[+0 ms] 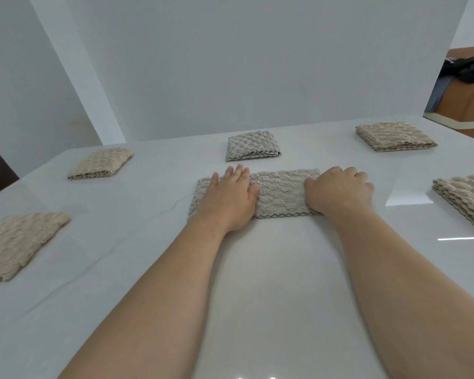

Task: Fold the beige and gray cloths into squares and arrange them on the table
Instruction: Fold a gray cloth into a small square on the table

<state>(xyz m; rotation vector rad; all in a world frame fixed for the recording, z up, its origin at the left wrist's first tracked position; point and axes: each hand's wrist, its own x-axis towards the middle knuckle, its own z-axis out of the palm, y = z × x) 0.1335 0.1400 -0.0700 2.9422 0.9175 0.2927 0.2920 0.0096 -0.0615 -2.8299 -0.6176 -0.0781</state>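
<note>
Right now, mid-desk (257,269), the L hand (230,198) is lying flat, fingers straight, pinning the left part of the gray strip (281,194). The R hand (340,190) is curling over its right end, apparently gripping it. Next, I'd judge, the R end is going over to the L w/ edges matched, the L palm holding the crease. Folded squares are sitting round it: left-edge beige (19,242), right-edge beige (465,198), then far-left beige (100,164), far-middle gray (252,146) and far-right beige (394,136). None seems to be blocking the fold.

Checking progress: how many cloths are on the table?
6: long cloth under left hand and right hand, gray square behind it, far-left square, near-left square, far-right square, right-edge cloth, cropped; more may lie off-frame.
</note>
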